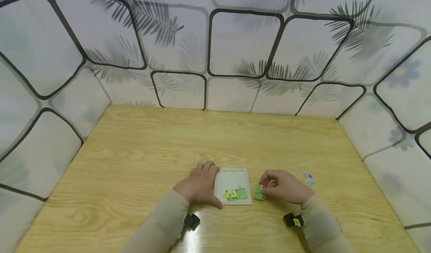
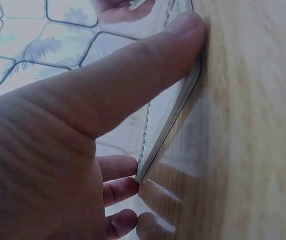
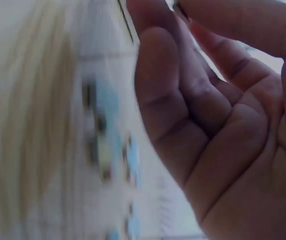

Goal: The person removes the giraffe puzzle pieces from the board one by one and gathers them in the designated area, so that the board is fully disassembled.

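Observation:
A square white puzzle tray (image 1: pixel 231 178) lies on the table between the hands. Joined green and yellow puzzle pieces (image 1: pixel 237 194) lie inside along its near side. The left hand (image 1: pixel 201 184) holds the tray's left side, thumb at the near corner and fingers at the far one. In the left wrist view, the thumb (image 2: pixel 132 70) lies over the tray's edge and the fingertips touch a corner. Just right of the tray, the right hand (image 1: pixel 284 185) pinches a green puzzle piece (image 1: pixel 258 193) between thumb and fingers. Only a sliver of that piece shows in the right wrist view.
Beyond the right hand lies a loose blue puzzle piece with a red spot (image 1: pixel 308 179); the right wrist view shows several blurred blue pieces (image 3: pixel 132 160). The wooden table (image 1: pixel 151 144) is bordered by patterned fabric walls (image 1: pixel 242 43) at the back and both sides.

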{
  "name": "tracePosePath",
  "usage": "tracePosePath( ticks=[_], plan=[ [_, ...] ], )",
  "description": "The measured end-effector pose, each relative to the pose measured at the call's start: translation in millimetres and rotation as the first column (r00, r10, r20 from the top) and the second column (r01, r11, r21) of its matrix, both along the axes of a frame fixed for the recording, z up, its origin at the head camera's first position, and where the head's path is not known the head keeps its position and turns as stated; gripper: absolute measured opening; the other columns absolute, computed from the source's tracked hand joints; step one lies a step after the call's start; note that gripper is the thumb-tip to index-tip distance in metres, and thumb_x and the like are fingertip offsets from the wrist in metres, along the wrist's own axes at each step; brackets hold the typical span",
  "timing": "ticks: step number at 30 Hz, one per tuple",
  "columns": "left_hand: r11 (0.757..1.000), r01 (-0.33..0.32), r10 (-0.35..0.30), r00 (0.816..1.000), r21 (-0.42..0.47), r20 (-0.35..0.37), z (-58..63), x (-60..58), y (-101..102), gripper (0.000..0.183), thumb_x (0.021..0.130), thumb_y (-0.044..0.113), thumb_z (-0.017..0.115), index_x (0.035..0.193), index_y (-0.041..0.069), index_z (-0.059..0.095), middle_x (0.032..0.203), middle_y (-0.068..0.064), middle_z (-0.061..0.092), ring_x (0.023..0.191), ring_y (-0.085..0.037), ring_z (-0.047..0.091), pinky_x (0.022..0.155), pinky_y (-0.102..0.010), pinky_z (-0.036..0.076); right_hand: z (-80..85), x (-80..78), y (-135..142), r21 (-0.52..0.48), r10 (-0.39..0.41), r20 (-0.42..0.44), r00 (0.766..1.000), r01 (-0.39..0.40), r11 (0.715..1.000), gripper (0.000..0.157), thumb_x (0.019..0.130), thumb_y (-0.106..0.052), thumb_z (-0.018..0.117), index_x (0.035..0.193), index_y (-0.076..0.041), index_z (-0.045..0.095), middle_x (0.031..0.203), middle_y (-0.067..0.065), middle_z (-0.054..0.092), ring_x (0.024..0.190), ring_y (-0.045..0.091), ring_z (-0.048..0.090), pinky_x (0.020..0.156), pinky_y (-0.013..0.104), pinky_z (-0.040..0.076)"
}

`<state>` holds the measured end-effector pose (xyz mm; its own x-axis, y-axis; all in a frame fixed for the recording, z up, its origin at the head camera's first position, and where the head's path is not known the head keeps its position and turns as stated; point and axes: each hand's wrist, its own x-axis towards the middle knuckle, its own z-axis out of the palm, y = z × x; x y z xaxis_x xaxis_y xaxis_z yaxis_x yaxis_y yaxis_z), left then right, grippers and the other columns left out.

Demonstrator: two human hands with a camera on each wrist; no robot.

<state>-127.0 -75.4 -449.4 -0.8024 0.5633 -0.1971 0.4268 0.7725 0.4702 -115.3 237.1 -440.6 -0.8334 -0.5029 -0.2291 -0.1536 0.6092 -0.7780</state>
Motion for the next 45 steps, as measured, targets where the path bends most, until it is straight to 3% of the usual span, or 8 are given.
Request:
tracePosePath(
  ticks=[8, 16, 26, 34, 37, 41, 45],
  plan=[
    [1.000, -0.001, 0.001, 1.000, -0.002, 0.012, 0.0, -0.1, -2.2, 0.111, 0.063, 0.055, 0.092, 0.146, 0.004, 0.040, 0.145, -0.013, 0.037, 0.123, -0.030, 0.037, 0.105, -0.047, 0.035, 0.4, 7.0, 20.6, 0.095, 0.002, -0.011, 1.000, -0.001, 0.995, 0.015, 0.092, -0.023, 0.074, 0.102, -0.014, 0.068, 0.089, -0.003, 0.064, 0.079, 0.013, 0.060, 0.070, 0.029, 0.050],
    [1.000, -0.009, 0.009, 1.000, -0.005, 0.011, -3.4, -0.5, -3.6, 0.112, 0.062, 0.056, 0.092, 0.146, 0.004, 0.040, 0.142, -0.010, 0.038, 0.120, -0.028, 0.038, 0.104, -0.045, 0.036, 5.1, 12.7, 20.0, 0.180, 0.004, -0.014, 1.000, -0.001, 0.984, 0.013, 0.089, -0.015, 0.075, 0.098, -0.013, 0.067, 0.082, -0.007, 0.062, 0.073, 0.010, 0.056, 0.068, 0.028, 0.049],
    [1.000, -0.010, 0.010, 1.000, -0.005, 0.028, -1.6, -1.0, -3.7, 0.112, 0.063, 0.055, 0.092, 0.147, 0.004, 0.039, 0.146, -0.012, 0.036, 0.124, -0.030, 0.036, 0.105, -0.047, 0.035, 6.0, 13.5, 14.8, 0.270, 0.035, -0.085, 0.996, -0.011, 0.963, 0.014, 0.086, -0.013, 0.074, 0.098, -0.012, 0.067, 0.075, -0.008, 0.057, 0.064, 0.007, 0.050, 0.062, 0.026, 0.045],
    [1.000, -0.012, 0.013, 1.000, -0.008, 0.019, -4.8, -1.9, -4.7, 0.112, 0.061, 0.056, 0.092, 0.146, 0.005, 0.039, 0.143, -0.011, 0.037, 0.121, -0.029, 0.037, 0.104, -0.045, 0.036, 4.8, 5.1, -26.8, 0.217, 0.092, -0.164, 0.982, -0.055, 0.975, 0.009, 0.092, -0.017, 0.070, 0.099, -0.012, 0.069, 0.070, -0.009, 0.055, 0.057, 0.005, 0.045, 0.055, 0.025, 0.043],
    [1.000, -0.008, 0.008, 1.000, -0.014, 0.013, -6.7, -2.5, -4.0, 0.112, 0.062, 0.057, 0.092, 0.146, 0.005, 0.039, 0.144, -0.011, 0.037, 0.122, -0.029, 0.037, 0.104, -0.045, 0.036, 1.2, 2.6, -51.5, 0.196, 0.134, -0.184, 0.974, -0.097, 0.976, 0.019, 0.092, -0.016, 0.070, 0.108, -0.008, 0.071, 0.068, -0.010, 0.053, 0.056, 0.003, 0.044, 0.056, 0.025, 0.042],
    [1.000, -0.005, 0.006, 1.000, -0.020, 0.005, -7.6, -3.3, -1.9, 0.112, 0.063, 0.059, 0.090, 0.147, 0.006, 0.039, 0.143, -0.010, 0.037, 0.121, -0.028, 0.037, 0.103, -0.044, 0.036, -0.6, 0.9, -75.8, 0.234, 0.193, -0.220, 0.956, -0.141, 0.962, 0.032, 0.089, -0.016, 0.073, 0.118, -0.004, 0.069, 0.067, -0.010, 0.050, 0.057, 0.003, 0.042, 0.059, 0.025, 0.042],
    [1.000, -0.009, 0.009, 1.000, -0.017, 0.005, -4.8, -2.6, -0.3, 0.111, 0.062, 0.057, 0.091, 0.146, 0.006, 0.040, 0.140, -0.008, 0.038, 0.118, -0.026, 0.037, 0.102, -0.043, 0.037, -1.4, 0.0, -87.4, 0.284, 0.235, -0.234, 0.943, -0.165, 0.944, 0.028, 0.087, -0.014, 0.075, 0.113, -0.006, 0.070, 0.069, -0.009, 0.050, 0.060, 0.004, 0.042, 0.062, 0.026, 0.042]
  ],
)
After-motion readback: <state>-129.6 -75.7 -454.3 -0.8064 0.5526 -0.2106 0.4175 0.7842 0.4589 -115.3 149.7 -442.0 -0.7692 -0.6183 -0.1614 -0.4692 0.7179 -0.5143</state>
